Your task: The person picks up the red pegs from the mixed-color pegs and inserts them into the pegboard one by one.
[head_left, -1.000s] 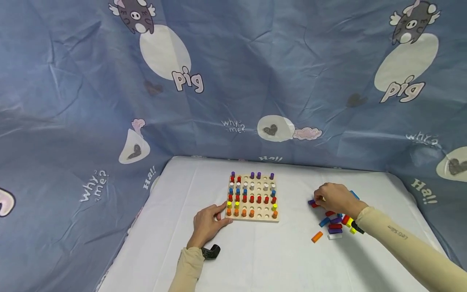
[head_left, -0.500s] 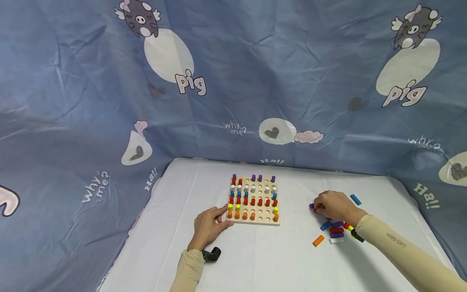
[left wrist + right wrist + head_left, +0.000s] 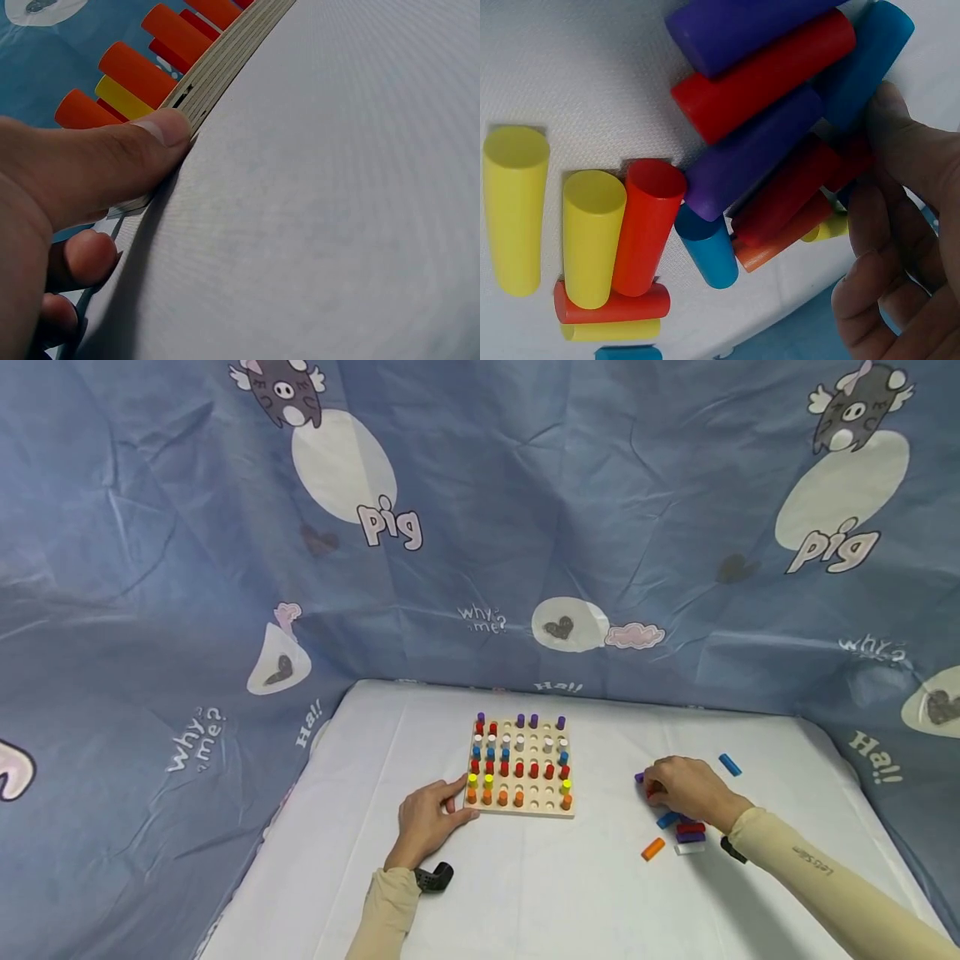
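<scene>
A wooden pegboard (image 3: 525, 812) stands on the white-covered table, with rows of upright orange, yellow, red, blue, white and purple pegs and some bare holes. My left hand (image 3: 429, 822) holds its near left corner, thumb on the front edge, as the left wrist view shows at the board's side (image 3: 217, 75). To the right, my right hand (image 3: 692, 789) is down among loose pegs. Its thumb and fingers pinch a red peg (image 3: 851, 159), mostly hidden by the hand. A blue peg (image 3: 870, 64) and purple peg (image 3: 754, 154) lie close by.
Below the right hand are a white peg (image 3: 690, 849) and an orange peg (image 3: 653, 849). A blue peg (image 3: 730, 764) lies apart at the far right. Yellow pegs (image 3: 516, 214) lie beside a red one in the right wrist view. A patterned blue cloth (image 3: 480, 527) rises behind the table.
My right hand has shifted slightly right and down over the loose pegs, and its fingers have closed around a red one. The left hand keeps its hold on the pegboard.
</scene>
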Available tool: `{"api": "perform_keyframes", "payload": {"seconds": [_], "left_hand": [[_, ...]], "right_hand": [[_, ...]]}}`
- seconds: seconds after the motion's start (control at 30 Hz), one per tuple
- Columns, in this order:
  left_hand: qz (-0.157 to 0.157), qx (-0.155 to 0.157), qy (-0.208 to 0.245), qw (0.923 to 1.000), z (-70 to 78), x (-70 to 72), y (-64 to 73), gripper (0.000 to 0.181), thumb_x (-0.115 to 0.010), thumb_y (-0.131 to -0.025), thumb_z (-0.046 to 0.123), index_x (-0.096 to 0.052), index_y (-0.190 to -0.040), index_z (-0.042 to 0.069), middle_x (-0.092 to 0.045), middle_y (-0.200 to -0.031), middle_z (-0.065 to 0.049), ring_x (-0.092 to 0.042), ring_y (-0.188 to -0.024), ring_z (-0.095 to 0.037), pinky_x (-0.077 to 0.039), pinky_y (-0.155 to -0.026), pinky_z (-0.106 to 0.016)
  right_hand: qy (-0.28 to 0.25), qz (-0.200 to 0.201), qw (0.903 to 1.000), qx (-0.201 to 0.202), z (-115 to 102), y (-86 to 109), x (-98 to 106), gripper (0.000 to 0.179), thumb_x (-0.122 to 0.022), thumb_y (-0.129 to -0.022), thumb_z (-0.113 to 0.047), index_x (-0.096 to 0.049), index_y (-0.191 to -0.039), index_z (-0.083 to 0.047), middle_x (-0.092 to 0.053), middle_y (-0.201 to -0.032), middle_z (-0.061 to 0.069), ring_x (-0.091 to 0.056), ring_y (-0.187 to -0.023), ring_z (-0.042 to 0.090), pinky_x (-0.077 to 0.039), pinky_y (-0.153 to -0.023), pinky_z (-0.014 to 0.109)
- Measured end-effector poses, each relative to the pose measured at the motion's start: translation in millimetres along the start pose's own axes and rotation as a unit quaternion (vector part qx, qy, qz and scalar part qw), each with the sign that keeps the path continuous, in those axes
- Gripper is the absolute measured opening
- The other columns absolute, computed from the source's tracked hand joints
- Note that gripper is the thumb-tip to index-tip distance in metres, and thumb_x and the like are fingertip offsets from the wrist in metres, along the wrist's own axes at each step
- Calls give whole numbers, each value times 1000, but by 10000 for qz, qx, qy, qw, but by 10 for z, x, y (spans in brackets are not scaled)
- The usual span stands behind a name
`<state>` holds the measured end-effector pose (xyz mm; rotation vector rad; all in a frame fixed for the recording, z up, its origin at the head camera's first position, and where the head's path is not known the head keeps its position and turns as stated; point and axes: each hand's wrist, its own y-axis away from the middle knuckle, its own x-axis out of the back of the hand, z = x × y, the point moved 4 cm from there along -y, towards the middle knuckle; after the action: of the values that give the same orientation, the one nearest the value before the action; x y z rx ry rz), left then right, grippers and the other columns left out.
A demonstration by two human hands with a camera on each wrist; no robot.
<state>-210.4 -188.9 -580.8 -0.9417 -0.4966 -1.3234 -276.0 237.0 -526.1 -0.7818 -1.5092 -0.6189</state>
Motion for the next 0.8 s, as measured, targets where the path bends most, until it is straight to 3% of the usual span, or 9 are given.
{"api": "perform_keyframes", "payload": {"seconds": [0.4, 0.63, 0.8], "left_hand": [[-88, 48, -31, 9999, 7, -16, -14, 65, -83, -71, 54, -66, -129, 33, -43, -61, 20, -35, -52, -3, -28, -54, -25], [-54, 52, -25, 10000, 19, -7, -10, 64, -84, -70, 53, -66, -129, 33, -44, -61, 20, -36, -52, -3, -29, -55, -25], [5, 1, -47, 10000, 21, 10, -4, 64, -83, -70, 54, -67, -128, 32, -44, -61, 20, -35, -52, -2, -29, -55, -25]], "right_hand": [[86, 181, 9997, 108, -15, 42, -47, 19, -87, -73, -23, -70, -82, -24, -58, -76, -15, -48, -68, 3, -45, -61, 28], [55, 662, 9970, 396, -5, 80, -76, 23, -89, -69, -17, -74, -85, -23, -64, -81, -11, -60, -76, 10, -53, -65, 33], [155, 765, 9961, 419, -41, 70, -60, 21, -88, -72, -19, -74, -87, -23, -64, -82, -10, -61, -77, 10, -53, -64, 32]]}}
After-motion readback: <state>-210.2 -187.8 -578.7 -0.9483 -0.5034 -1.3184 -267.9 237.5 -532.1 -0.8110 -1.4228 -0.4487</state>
